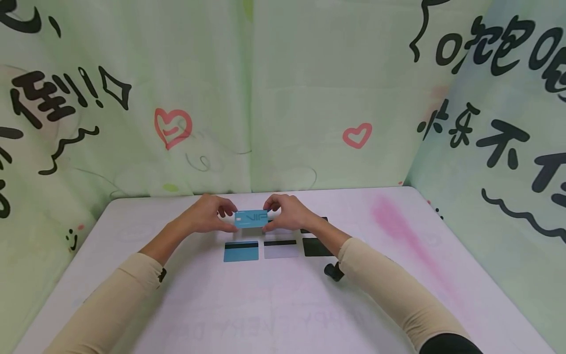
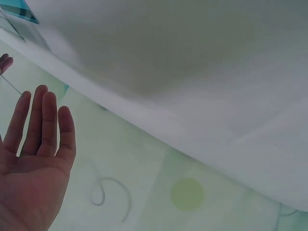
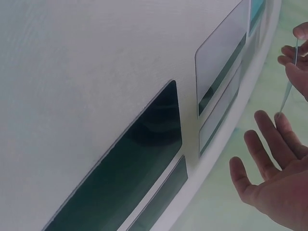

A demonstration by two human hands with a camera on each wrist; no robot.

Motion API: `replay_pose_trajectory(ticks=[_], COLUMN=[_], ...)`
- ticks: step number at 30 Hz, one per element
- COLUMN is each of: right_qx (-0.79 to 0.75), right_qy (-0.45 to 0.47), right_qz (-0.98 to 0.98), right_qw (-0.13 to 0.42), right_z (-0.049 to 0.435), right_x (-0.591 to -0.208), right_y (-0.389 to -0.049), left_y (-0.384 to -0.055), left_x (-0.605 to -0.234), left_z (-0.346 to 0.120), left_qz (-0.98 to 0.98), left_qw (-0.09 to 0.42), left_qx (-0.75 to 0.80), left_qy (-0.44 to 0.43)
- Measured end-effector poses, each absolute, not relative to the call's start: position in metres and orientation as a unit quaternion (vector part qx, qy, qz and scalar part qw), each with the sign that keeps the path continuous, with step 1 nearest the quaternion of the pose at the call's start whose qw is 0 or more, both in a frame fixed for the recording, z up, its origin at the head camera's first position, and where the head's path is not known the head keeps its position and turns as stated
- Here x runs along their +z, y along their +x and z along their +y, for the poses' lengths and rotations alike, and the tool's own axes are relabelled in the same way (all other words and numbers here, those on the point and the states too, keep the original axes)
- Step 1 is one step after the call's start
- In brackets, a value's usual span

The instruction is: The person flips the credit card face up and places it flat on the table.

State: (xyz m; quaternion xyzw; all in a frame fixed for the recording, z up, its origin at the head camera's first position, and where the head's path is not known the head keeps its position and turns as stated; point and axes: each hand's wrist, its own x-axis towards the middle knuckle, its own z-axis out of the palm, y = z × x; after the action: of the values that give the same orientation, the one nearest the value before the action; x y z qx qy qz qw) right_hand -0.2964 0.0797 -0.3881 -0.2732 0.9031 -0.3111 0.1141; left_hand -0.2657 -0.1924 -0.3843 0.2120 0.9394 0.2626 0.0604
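A light blue card with "VIP" lettering (image 1: 251, 219) is held up over the back of the table, its face toward me. My left hand (image 1: 208, 215) pinches its left edge between thumb and fingers. The opposite edge is gripped by my right hand (image 1: 289, 213). Edge-on, the card looks like a thin strip in the right wrist view. Below it lie a blue card with a dark stripe (image 1: 240, 252), a lavender card (image 1: 280, 251) and a black card (image 1: 317, 247). Behind this row, another black card (image 1: 306, 231) is partly covered by my right forearm.
The white table (image 1: 247, 314) has a pink smear on its right side. A light green curtain (image 1: 283, 98) with black writing and red hearts hangs behind it. Near my right sleeve shows a small black object (image 1: 334, 271), the strap or mount at the wrist.
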Motion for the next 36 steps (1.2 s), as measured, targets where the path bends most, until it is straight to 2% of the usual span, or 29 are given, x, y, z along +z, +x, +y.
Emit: replay_pose_trajectory(ticks=[20, 36], right_qx=[-0.258, -0.212], right_qy=[-0.278, -0.285], right_qz=[0.917, 0.927], right_qw=[0.123, 0.123], right_z=[0.054, 0.046], right_x=[-0.397, -0.405], right_y=[-0.306, -0.31], left_y=[-0.277, -0.282], left_x=[-0.393, -0.403], left_z=[-0.212, -0.208], left_qz=[0.945, 0.958], left_qw=[0.077, 0.098], left_qx=[0.237, 0.19], left_qy=[0.214, 0.191])
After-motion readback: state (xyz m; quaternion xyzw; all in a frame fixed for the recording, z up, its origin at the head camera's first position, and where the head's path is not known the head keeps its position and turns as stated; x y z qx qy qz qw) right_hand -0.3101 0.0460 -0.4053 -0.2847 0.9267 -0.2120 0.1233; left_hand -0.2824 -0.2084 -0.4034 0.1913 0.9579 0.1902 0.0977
